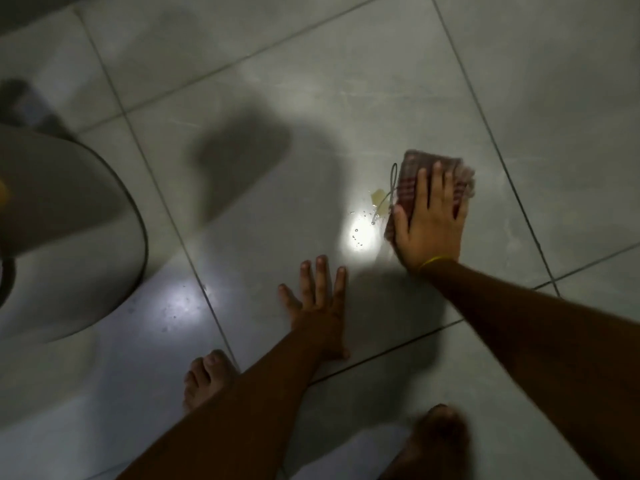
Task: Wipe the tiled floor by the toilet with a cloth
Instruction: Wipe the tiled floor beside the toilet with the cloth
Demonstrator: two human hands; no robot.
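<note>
Right hand (429, 223) fingers spread flat on cloth (412, 178) – long axis pointing away, left hand (318, 306) splayed on floor (242, 237)

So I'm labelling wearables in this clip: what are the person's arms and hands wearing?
Both forearms are bare, with no sleeves in view. The right hand has a thin yellow band around its wrist. The left hand shows no band, ring or glove. Neither hand wears gloves.

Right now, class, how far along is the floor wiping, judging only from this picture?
Done: cannot tell. In hand: the right hand presses the cloth flat on the tile while the left hand braces. Left: droplets and a yellowish spot remain beside the cloth; the wet patch by the toilet too.
</note>
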